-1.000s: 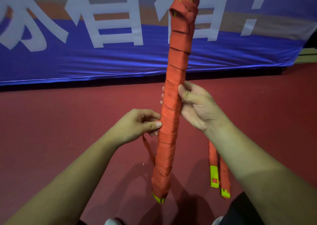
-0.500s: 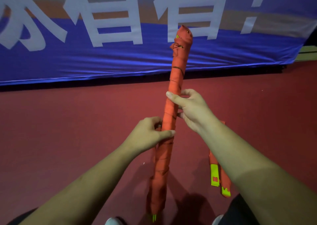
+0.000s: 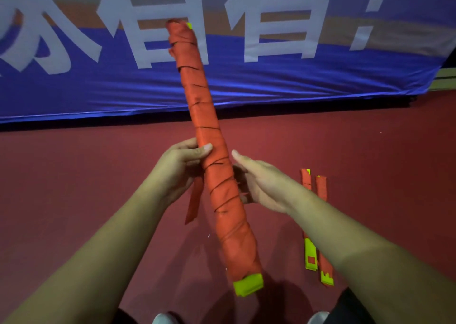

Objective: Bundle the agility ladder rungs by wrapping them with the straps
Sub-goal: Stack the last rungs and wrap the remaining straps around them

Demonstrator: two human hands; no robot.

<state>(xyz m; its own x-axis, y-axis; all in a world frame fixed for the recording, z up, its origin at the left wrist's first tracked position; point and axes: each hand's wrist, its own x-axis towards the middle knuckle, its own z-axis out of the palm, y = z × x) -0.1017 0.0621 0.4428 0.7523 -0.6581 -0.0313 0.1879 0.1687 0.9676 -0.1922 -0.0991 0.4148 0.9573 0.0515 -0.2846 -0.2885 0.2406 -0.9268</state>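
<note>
The bundle of ladder rungs (image 3: 209,136) is a long stick wound in orange strap, with yellow-green rung ends showing at its bottom (image 3: 248,284) and top. It leans with its top to the left, in front of the banner. My left hand (image 3: 183,164) grips it at mid-length, thumb pressed on the front. A loose orange strap end (image 3: 193,201) hangs down below that hand. My right hand (image 3: 259,183) is against the bundle's right side. Its thumb is straight and off the wrap, and its fingers are partly hidden behind the bundle.
Two more orange-and-yellow rung pieces (image 3: 317,227) lie side by side on the dark red floor (image 3: 74,175) to the right, partly under my right forearm. A blue banner (image 3: 296,81) with large white characters hangs along the back. My shoes show at the bottom edge.
The bundle has tipped so its top leans left and its bottom swings right and nearer. My left hand has moved up the bundle, and my right thumb has come off it.
</note>
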